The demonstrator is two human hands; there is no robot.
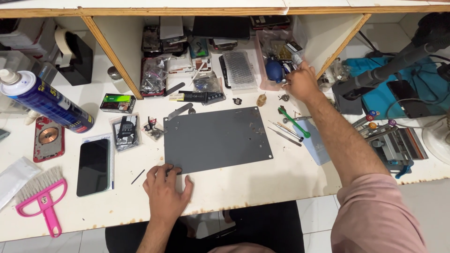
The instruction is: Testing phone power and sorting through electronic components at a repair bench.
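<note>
My left hand (165, 189) rests on the white bench, its fingertips on the near left corner of a grey work mat (217, 138). My right hand (302, 82) reaches to the back right, fingers curled at the front of a pink tray (260, 70) filled with small tools and a blue blower bulb (273, 70). Whether those fingers pinch anything is hidden. A green-handled tool (294, 122) and thin metal picks (284, 131) lie just right of the mat.
A black phone (93, 166) lies left of the mat beside small bagged parts (125, 132). A blue spray can (44, 100), pink brush (41, 197) and red phone back (48, 137) sit far left. A clamp fixture (396, 146) and microscope arm (398, 61) stand right.
</note>
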